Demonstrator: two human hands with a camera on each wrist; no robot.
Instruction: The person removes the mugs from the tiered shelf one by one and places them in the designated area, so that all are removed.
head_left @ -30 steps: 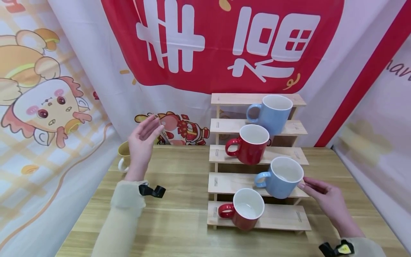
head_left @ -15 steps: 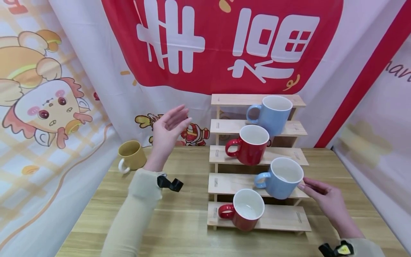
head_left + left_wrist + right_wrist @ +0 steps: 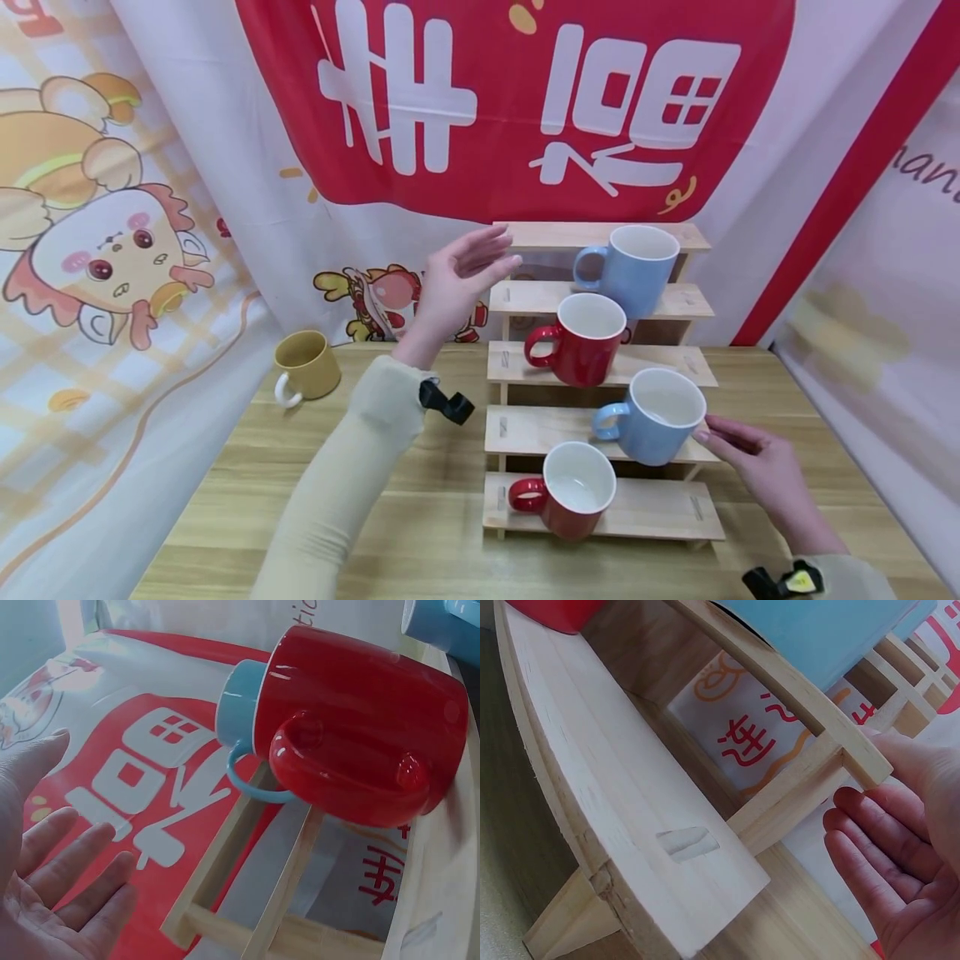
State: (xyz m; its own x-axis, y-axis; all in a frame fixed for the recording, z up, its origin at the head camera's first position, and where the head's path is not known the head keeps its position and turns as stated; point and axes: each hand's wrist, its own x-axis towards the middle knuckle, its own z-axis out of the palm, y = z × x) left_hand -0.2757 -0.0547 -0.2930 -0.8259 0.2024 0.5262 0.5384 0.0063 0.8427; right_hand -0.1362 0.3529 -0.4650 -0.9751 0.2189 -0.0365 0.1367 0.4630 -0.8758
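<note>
Four mugs [image 3: 588,350] are borne by the rack [image 3: 660,510], its end pinched by right grip [image 3: 767,468], presumably for steadiness; left grip [image 3: 459,287] held empty.

Upper blue mug [image 3: 637,279] and lower blue mug [image 3: 652,435]: light blue exterior and handle, white interior. Upper red mug [image 3: 587,354] and lower red mug [image 3: 573,518]: red exterior and handle, white interior. Yellow mug [image 3: 317,379]: mustard body, white handle. Rack [image 3: 660,506]: pale wood tone. Table [image 3: 420,517]: light brown, streaked grain. Back cloth [image 3: 405,227]: white, with red panel [image 3: 510,150] and white characters [image 3: 431,104]. Left cloth [image 3: 45,400]: white, with orange check and cartoon figure [image 3: 123,237]. Sleeves [image 3: 337,492]: cream; wrist straps [image 3: 446,402]: black
</note>
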